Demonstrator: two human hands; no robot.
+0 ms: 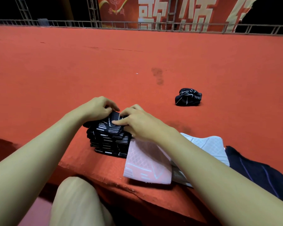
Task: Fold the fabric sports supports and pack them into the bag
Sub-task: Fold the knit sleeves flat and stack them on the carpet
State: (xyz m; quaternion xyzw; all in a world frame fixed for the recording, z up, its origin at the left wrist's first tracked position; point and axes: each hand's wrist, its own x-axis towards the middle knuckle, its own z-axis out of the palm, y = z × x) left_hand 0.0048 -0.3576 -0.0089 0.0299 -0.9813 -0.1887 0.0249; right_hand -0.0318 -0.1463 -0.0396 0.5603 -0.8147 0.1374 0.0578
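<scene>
2 hands, my left hand (98,108) and right hand (137,123), pinch the top black support (112,125) onto the stack (108,144) at 6 o'clock; I judge folding continues, next the crumpled support (188,97) at 2 o'clock.

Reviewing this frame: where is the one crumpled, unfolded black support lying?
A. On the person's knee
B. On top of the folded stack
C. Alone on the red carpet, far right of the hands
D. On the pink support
C: the crumpled black support lies by itself on the red carpet, apart from the stack of folded black supports that both hands work on.
</scene>
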